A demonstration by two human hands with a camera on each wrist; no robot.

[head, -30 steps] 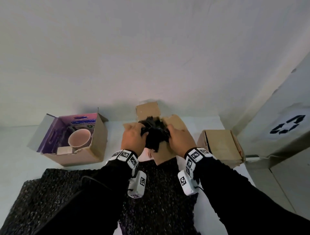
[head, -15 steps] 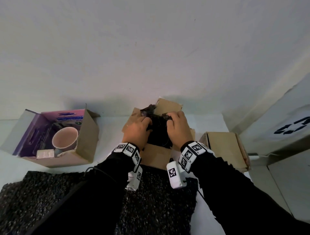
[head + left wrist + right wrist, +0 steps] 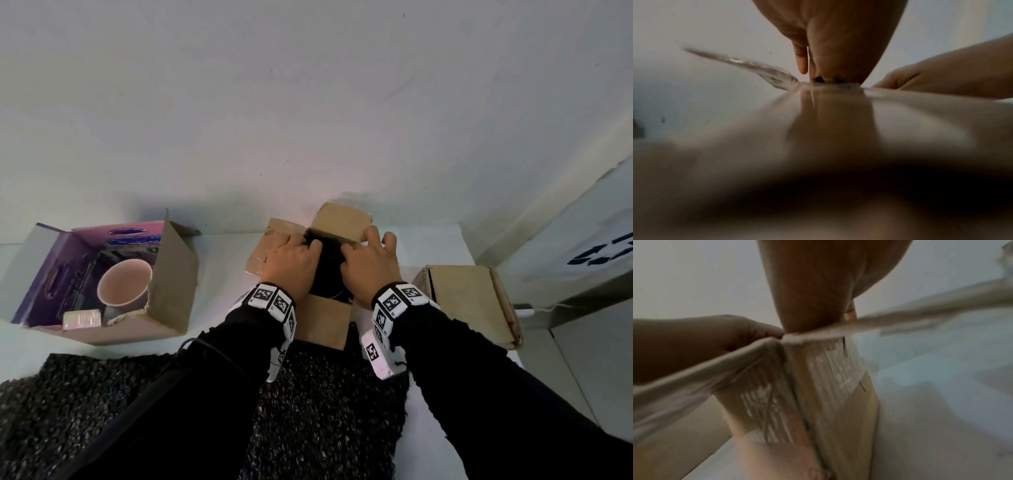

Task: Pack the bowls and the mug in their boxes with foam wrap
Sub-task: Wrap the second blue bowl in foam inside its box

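**Both hands down in the middle carton, on a pale table against a bare wall**

The work surface is a pale, whitish table (image 3: 219, 260) pushed up to a plain off-white wall (image 3: 308, 102), scuffed here and there with small dark marks. At the right the wall meets a grey panel (image 3: 599, 260) bearing part of a black arrow symbol (cut off by the frame edge).

Three boxes stand in a row along the back. The middle cardboard box (image 3: 325, 322) is open, its flaps splayed outward, and holds a dark bundle of foam wrap (image 3: 327, 270); what the wrap encloses cannot be seen. The left hand (image 3: 291, 270) and the right hand (image 3: 371, 270) lie side by side on top of this bundle, knuckles up, fingers bent down into the box opening and onto the wrap. Whether they grip it or merely press it cannot be told; both wrist views are blurred and show only palms meeting cardboard edges.

To the left, well apart, an open box with a purple printed lining (image 3: 102, 274) contains a pink mug (image 3: 125, 282), unwrapped, mouth facing up and toward the camera. To the right, a third cardboard box (image 3: 469, 301) sits closed.

A dark speckled foam sheet (image 3: 329, 411) is spread over the near table, under the black sleeves (image 3: 479, 394), its far edge reaching the middle box.
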